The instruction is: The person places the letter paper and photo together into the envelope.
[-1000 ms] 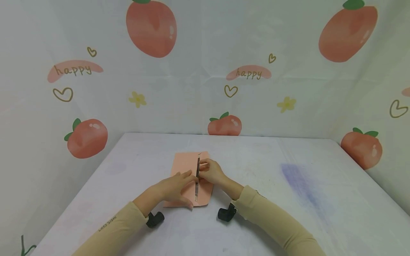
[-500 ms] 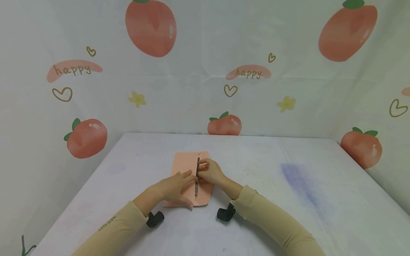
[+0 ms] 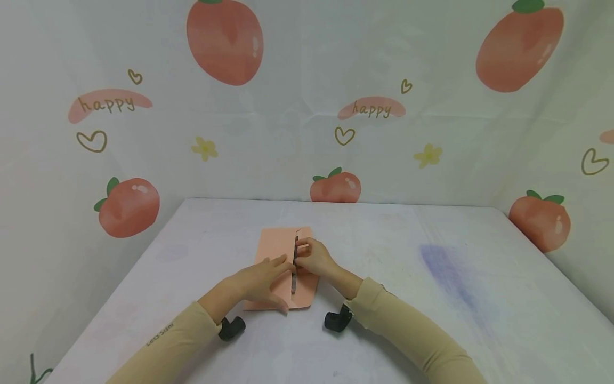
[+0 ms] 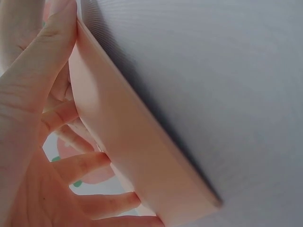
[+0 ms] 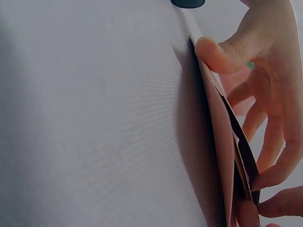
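Note:
A flat pink folder-like piece [image 3: 275, 242] lies on the table, with a narrow dark strip [image 3: 294, 284] running lengthwise right of its middle. My left hand [image 3: 263, 280] rests spread across it: the thumb lies by the near edge, and the fingers reach the strip. In the left wrist view, its fingertips [image 4: 106, 158] touch the pink side. My right hand [image 3: 316, 259] pinches the dark strip near its middle. The right wrist view shows the right fingers [image 5: 286, 203] at the raised strip beside the pink flap [image 5: 221, 123]. Whether the strip is separate or joined, I cannot tell.
The white table [image 3: 384, 234] carries a purple-blue smear [image 3: 448, 277] on the right. Black wrist-camera pieces [image 3: 232, 329] jut out below both forearms. A white cloth with printed fruit [image 3: 336, 186] hangs behind the table.
Light bits at the strip's near end showed a second ago and are gone from sight. Both hands keep almost the same place; the head view has shifted very slightly.

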Demonstrator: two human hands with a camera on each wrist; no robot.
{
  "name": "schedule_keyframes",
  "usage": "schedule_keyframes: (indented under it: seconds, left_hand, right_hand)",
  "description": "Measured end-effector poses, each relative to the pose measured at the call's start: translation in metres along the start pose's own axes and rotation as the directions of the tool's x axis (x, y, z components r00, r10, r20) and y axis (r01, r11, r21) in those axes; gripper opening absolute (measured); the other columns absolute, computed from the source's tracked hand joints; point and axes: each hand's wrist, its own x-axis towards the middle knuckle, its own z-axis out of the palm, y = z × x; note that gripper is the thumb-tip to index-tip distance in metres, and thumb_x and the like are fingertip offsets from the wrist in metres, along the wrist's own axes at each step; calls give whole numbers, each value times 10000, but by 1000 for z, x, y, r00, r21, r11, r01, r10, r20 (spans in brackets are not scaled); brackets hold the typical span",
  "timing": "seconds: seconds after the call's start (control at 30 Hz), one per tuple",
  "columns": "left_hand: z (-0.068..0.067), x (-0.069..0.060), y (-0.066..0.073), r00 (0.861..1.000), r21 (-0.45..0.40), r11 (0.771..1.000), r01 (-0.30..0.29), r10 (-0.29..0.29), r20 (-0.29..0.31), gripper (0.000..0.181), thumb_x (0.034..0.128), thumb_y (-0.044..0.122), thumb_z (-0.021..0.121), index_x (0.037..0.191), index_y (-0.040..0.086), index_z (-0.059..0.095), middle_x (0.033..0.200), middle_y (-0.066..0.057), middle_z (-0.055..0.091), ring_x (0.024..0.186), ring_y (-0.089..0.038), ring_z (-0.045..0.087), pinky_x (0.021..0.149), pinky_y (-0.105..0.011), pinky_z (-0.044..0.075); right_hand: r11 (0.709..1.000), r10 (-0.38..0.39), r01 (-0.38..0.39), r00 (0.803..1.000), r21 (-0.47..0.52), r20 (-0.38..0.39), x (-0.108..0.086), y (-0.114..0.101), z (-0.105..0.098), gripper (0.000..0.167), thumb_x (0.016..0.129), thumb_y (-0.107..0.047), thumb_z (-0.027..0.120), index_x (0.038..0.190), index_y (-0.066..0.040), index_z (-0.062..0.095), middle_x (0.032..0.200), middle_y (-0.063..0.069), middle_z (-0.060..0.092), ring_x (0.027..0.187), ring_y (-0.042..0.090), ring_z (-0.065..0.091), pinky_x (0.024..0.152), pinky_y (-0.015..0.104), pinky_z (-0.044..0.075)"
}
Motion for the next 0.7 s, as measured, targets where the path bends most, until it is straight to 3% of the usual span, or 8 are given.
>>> schedule_keyframes:
  seconds: [0.5,0.7]
  left_hand:
    - [-1,-2,2,1000,-27,1000,4,-4,-5,752,674,558,742,1271,221,434,1518,-209,262,1278,-598,304,919,-658,412]
    - [0,-1,2,1000,-12,1000,17,-17,-5,770,668,576,731,1284,231,425,1524,-195,260,1281,-593,305,890,-650,435]
  right_hand:
    - [996,41,-43,999,72,30,-2,-4,-1,446,829,67,596,1258,44,477,1141,261,608,895,339,678,698,362,583]
    - [996,45,-49,998,75,55,1,-1,-3,430,844,43,595,1258,42,476,1160,263,594,869,290,684,703,351,583]
